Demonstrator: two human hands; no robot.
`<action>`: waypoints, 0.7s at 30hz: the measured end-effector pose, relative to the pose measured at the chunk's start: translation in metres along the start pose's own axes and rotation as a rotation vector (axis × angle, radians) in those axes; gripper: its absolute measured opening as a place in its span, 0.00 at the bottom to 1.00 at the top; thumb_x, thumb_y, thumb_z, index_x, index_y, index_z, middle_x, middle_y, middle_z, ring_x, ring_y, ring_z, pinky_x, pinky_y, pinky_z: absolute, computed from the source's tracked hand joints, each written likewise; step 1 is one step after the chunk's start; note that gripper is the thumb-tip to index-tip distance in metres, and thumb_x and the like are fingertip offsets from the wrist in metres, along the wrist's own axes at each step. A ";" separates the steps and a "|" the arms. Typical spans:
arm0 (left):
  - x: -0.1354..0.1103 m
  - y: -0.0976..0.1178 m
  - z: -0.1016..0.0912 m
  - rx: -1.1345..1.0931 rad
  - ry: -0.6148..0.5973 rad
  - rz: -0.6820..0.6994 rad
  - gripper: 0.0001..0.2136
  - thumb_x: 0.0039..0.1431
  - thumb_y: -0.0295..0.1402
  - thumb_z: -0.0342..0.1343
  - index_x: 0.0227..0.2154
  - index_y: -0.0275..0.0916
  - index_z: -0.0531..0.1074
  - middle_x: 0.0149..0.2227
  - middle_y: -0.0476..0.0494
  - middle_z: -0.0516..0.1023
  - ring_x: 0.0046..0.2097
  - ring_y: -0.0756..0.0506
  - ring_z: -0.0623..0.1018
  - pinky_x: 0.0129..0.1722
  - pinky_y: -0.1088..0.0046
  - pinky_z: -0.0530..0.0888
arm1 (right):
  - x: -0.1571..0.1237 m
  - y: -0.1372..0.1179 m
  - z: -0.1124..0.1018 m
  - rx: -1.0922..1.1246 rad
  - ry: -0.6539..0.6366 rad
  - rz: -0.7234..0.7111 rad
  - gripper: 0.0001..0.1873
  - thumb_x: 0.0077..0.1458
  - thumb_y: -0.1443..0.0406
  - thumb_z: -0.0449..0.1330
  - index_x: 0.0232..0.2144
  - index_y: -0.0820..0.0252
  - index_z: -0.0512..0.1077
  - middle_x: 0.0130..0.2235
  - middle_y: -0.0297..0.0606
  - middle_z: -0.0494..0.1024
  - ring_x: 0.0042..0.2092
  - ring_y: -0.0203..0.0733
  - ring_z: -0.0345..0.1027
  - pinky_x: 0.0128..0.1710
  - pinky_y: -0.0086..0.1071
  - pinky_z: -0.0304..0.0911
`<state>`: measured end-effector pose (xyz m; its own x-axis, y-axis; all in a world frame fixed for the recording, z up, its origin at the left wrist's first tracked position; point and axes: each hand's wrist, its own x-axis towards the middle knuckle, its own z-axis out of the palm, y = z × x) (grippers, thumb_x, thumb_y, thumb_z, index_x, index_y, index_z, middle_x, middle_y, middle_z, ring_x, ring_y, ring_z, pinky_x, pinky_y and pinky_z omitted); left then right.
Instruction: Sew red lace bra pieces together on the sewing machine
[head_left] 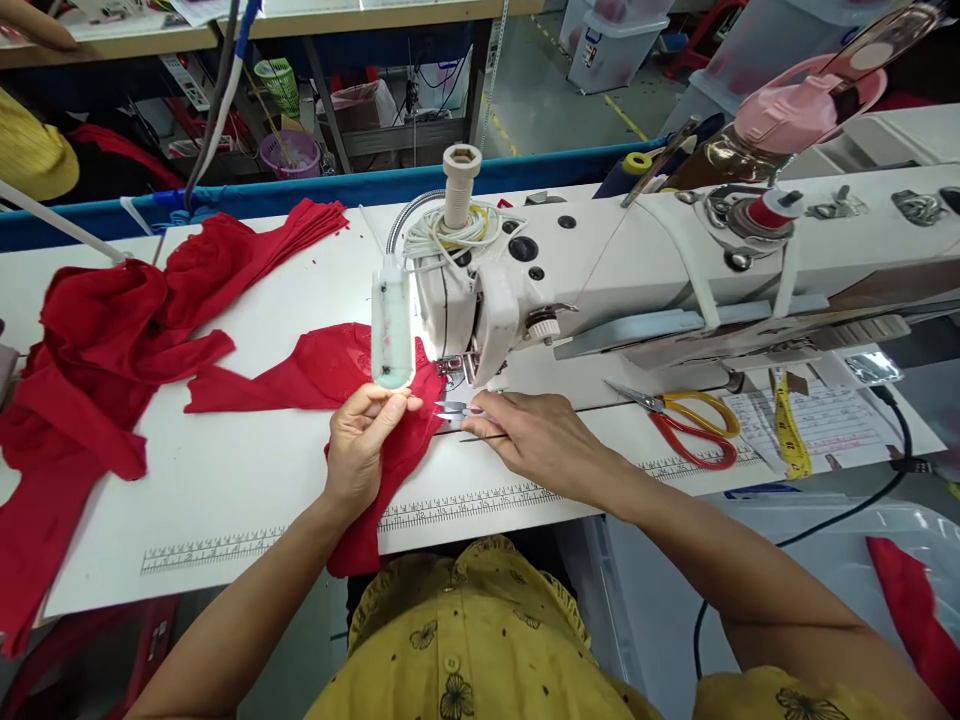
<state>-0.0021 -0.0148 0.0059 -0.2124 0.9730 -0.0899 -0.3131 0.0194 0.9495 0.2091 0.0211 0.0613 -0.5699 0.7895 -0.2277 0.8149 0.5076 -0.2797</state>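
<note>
My left hand (362,440) pinches the edge of a piece of red fabric (405,445) beside the sewing machine's needle area. Part of that fabric hangs over the table's front edge, and another part spreads to the left. In my right hand (536,435) is a pair of small thread snips (455,410), their blades pointing left at the fabric edge. A dark thin tool, its kind unclear, also sticks out below my right fingers. The white sewing machine (495,310) stands just behind both hands, with a lit lamp (393,330) over the fabric.
A heap of red fabric (105,340) covers the table's left side. Scissors with red and yellow handles (686,420) lie to the right, near a paper sheet (825,430) and a yellow measuring tape (790,430). A clear plastic bin (840,560) stands below the table at right.
</note>
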 end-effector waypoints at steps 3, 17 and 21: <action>-0.002 0.000 0.000 0.023 -0.039 0.000 0.05 0.57 0.36 0.68 0.35 0.43 0.80 0.35 0.51 0.83 0.39 0.51 0.81 0.48 0.75 0.76 | 0.003 -0.008 0.001 -0.066 0.021 -0.035 0.18 0.72 0.54 0.48 0.43 0.59 0.71 0.35 0.36 0.81 0.32 0.39 0.70 0.28 0.33 0.42; -0.014 0.005 -0.002 0.815 -0.267 0.363 0.14 0.63 0.48 0.58 0.39 0.42 0.73 0.36 0.46 0.79 0.39 0.44 0.79 0.41 0.69 0.74 | -0.014 0.049 0.036 -0.394 0.278 0.352 0.20 0.71 0.56 0.50 0.52 0.63 0.72 0.49 0.51 0.77 0.51 0.52 0.69 0.31 0.32 0.61; -0.016 -0.015 -0.012 1.342 -0.240 0.554 0.21 0.57 0.55 0.57 0.37 0.40 0.72 0.34 0.41 0.77 0.36 0.38 0.76 0.34 0.62 0.72 | -0.018 0.047 0.045 -0.366 0.419 -0.024 0.17 0.68 0.65 0.53 0.57 0.54 0.70 0.56 0.41 0.75 0.54 0.45 0.66 0.37 0.31 0.67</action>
<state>-0.0051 -0.0335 -0.0106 0.1805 0.9386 0.2940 0.8582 -0.2963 0.4191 0.2533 0.0153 0.0099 -0.5594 0.8079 0.1857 0.8280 0.5551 0.0792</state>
